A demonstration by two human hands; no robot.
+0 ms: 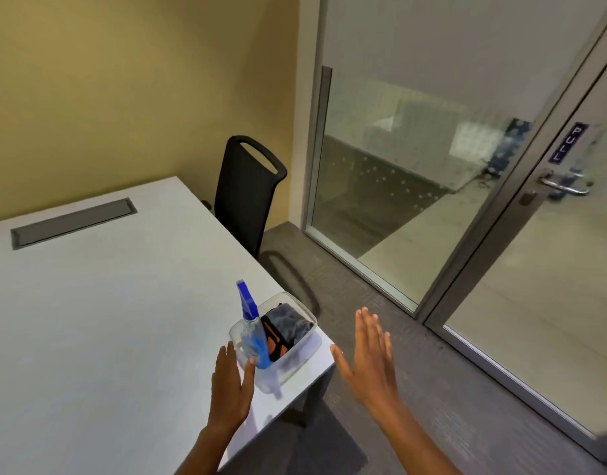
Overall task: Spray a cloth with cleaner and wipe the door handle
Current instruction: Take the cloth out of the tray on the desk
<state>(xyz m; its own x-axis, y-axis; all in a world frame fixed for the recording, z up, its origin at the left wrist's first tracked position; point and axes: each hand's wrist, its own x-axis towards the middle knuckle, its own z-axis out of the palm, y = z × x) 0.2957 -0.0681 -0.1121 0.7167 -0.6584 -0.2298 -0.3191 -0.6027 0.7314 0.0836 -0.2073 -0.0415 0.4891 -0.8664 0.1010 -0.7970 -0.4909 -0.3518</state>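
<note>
Cloth [288, 325] beside spray bottle [252, 329] in tub [297, 358] | door handle [566, 186] at 2 o'clock | left hand [232, 378], right hand [370, 358]: fingers spread, empty

Office meeting room: white table [89, 303], mesh chair [247, 190], glass door [535, 269].

Left hand [231, 382] & right hand [370, 358] flat, fingers spread, nothing held, flanking clear tub [297, 351] at desk [89, 320] corner, lower centre; tub top uncovered, spray bottle [252, 329] & cloth [285, 325] packed side by side; carpet [415, 389] bare toward door handle [564, 186], right edge; chair [249, 190] blocks desk's far side.
</note>
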